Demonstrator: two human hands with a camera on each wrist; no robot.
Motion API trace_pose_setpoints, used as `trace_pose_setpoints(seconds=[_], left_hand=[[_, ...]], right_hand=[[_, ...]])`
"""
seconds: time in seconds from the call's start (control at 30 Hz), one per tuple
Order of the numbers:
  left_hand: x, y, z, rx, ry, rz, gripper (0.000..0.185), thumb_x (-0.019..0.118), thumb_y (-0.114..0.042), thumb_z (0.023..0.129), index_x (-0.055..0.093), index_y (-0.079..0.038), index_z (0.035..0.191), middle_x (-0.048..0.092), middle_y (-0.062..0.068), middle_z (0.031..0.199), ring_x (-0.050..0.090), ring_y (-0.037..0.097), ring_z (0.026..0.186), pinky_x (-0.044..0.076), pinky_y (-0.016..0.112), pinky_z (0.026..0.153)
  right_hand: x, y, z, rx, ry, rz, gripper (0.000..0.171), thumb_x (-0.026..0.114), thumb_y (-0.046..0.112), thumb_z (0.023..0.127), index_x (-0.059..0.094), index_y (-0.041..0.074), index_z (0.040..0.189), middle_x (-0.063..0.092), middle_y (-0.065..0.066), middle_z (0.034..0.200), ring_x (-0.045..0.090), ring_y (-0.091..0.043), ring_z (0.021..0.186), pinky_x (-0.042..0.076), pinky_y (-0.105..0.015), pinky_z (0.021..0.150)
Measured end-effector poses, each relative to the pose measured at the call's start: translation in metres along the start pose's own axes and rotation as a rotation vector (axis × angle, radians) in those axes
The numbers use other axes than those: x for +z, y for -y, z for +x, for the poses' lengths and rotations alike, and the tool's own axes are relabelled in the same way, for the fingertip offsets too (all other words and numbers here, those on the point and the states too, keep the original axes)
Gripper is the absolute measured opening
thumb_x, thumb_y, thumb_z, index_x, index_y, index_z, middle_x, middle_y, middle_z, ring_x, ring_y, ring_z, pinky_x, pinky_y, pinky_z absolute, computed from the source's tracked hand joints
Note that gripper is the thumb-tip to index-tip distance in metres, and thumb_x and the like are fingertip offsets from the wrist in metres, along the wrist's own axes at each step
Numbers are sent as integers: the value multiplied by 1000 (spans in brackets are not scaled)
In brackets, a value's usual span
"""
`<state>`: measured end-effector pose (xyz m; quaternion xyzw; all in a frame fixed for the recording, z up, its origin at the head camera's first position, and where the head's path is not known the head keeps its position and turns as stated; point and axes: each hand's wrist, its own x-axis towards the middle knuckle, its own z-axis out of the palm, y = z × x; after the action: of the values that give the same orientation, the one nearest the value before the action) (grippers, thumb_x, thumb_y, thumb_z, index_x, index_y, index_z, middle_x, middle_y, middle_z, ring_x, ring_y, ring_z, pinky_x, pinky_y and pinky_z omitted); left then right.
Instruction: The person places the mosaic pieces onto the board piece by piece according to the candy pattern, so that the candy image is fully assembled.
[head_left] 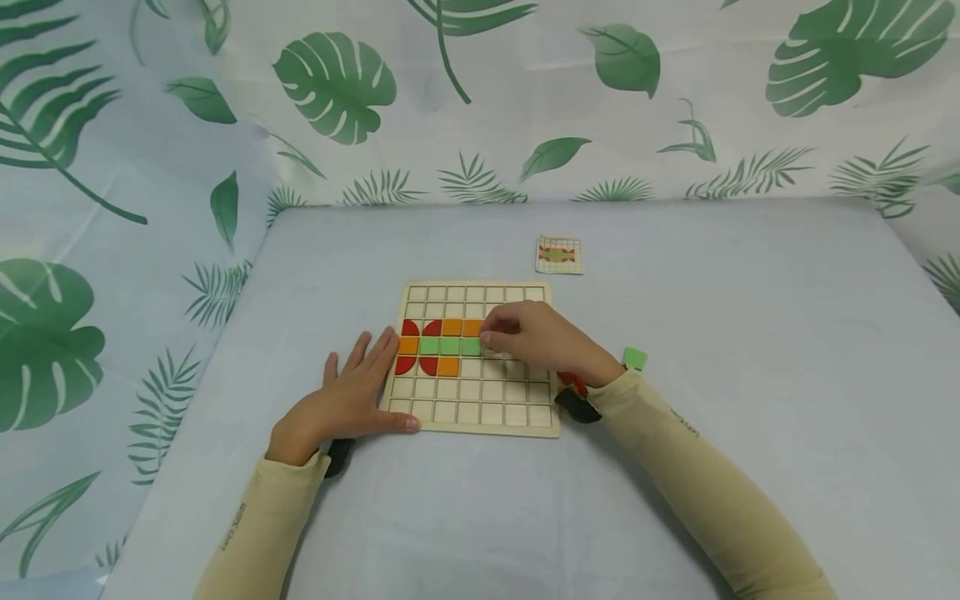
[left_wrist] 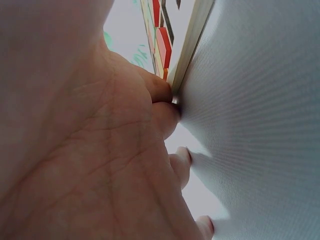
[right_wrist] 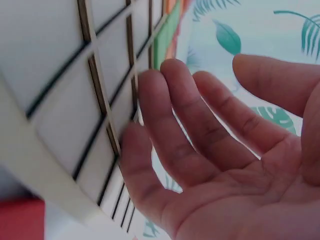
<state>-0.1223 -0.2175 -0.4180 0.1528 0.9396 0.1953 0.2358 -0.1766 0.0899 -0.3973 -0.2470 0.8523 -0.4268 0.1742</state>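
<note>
1. So the step in hand looks like filling in a tile pattern on the wooden grid board (head_left: 490,412). Red tiles (head_left: 428,367), orange tiles (head_left: 452,327) and green tiles (head_left: 450,347) sit in cells across its left half, three rows' worth.
2. The left hand (head_left: 348,402) is spread along the board's left side, fingertips at that edge, thumb by the near-left corner. Probably steadying it.
3. The right hand (head_left: 536,333) hovers over the board at the right end of the tile rows. Thumb's apart from the lightly bent fingers, and no tile shows between them.
4. Next move likely calls for a fresh tile, lowered square into a bare cell. One loose green tile (head_left: 635,358) lies right of the board; the pattern card (head_left: 558,256) sits beyond its far-right corner.
5. Hard to make out: red pieces (head_left: 573,381) by the board's right edge are partly covered by a dark wrist mount (head_left: 578,407), so no count there. The right hand hides some cells, its fingertip contact is anyone's guess, and the card's print is too tiny to read properly.
</note>
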Motion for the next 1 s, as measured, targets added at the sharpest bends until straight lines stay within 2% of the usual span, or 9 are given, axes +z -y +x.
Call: trace_pose_setpoints(seconds=[0.33, 0.67, 0.77, 1.0], left_hand=[[1, 2, -1, 10, -7, -6, 130, 86, -56, 86, 4, -3, 172, -2, 15, 179, -11, 41, 162, -9, 74, 119], [1, 2, 0, 8, 0, 3, 130, 86, -57, 86, 4, -4, 172, -1, 14, 180, -12, 40, 163, -9, 74, 120], [1, 2, -1, 7, 0, -4, 131, 86, -57, 86, 3, -4, 172, 0, 14, 180, -11, 40, 163, -9, 74, 120], [0, 2, -1, 13, -6, -5, 130, 86, -57, 86, 4, -3, 172, 0, 15, 179, -11, 40, 163, -8, 74, 120]], right_hand=[[-11, 2, -10, -61, 25, -2, 22, 67, 21, 108, 76, 5, 120, 75, -2, 112, 65, -21, 106, 52, -45, 100], [-13, -3, -27, -22, 64, 54, 26, 67, 20, 108, 72, 3, 127, 72, -6, 125, 65, -22, 121, 49, -47, 111], [-12, -5, -32, -16, 86, 69, 29, 67, 22, 108, 70, 5, 131, 71, -7, 130, 63, -22, 124, 48, -47, 112], [-13, -13, -40, -21, 120, 25, 40, 70, 31, 107, 66, 10, 140, 67, -3, 136, 60, -22, 123, 46, -49, 108]])
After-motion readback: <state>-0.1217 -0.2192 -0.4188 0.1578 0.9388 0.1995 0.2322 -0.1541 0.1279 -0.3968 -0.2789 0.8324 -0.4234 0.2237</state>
